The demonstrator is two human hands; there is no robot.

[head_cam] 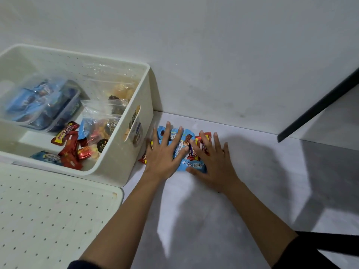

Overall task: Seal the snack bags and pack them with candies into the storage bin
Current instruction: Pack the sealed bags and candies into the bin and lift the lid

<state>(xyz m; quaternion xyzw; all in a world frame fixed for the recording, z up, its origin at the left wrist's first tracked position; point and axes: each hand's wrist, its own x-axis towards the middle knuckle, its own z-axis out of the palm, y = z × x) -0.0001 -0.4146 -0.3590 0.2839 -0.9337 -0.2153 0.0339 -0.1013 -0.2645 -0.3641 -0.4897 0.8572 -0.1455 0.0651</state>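
A pile of wrapped candies [191, 150], blue, red and purple, lies on the pale floor right of the white storage bin [124, 164]. My left hand [164, 158] lies flat on the pile's left side with fingers spread. On its right side my right hand [212, 162] lies flat too, fingers apart. Neither hand grips anything. Inside the bin are clear zip snack bags [105, 115], a clear box of blue packets [41, 105] and several red and blue candies [69, 150].
The bin's perforated white lid [50, 214] lies on the floor in front of the bin. A white wall rises just behind the candies. A dark table edge [318, 105] slants in at the right, with its shadow on the floor.
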